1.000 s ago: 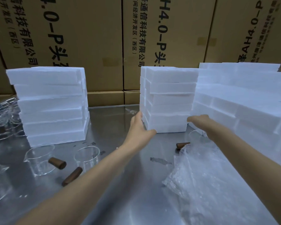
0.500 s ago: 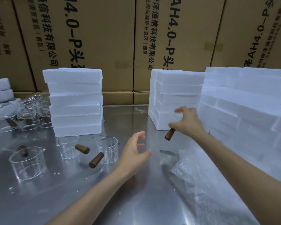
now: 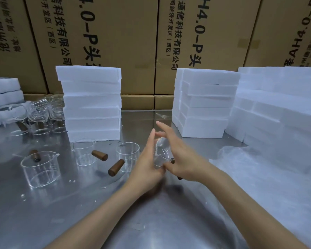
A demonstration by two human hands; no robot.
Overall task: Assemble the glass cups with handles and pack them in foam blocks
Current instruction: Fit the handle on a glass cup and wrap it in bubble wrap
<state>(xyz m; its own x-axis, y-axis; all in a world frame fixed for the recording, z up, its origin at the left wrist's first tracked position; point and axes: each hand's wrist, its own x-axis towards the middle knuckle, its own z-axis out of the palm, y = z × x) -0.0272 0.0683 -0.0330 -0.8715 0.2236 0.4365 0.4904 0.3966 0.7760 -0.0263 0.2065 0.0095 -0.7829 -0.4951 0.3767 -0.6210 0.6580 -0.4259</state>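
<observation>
Between both hands (image 3: 169,159) — a glass cup (image 3: 161,153)

Cardboard cartons (image 3: 104,42) (printed) behind steel table (image 3: 160,221).

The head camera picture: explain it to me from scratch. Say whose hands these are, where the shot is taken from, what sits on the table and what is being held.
There is no machine here. A person wears a camera on the head, so you look forward and down along their own arms. The left hand and the right hand meet over a steel table and hold a small clear glass cup between them; a brown handle pokes out under the right hand. How firmly each hand grips is blurred. To the left stand three glass cups with brown wooden handles, and more glassware further back. White foam blocks are piled in stacks, clear plastic wrap lies at the right, and cardboard boxes line the back.
</observation>
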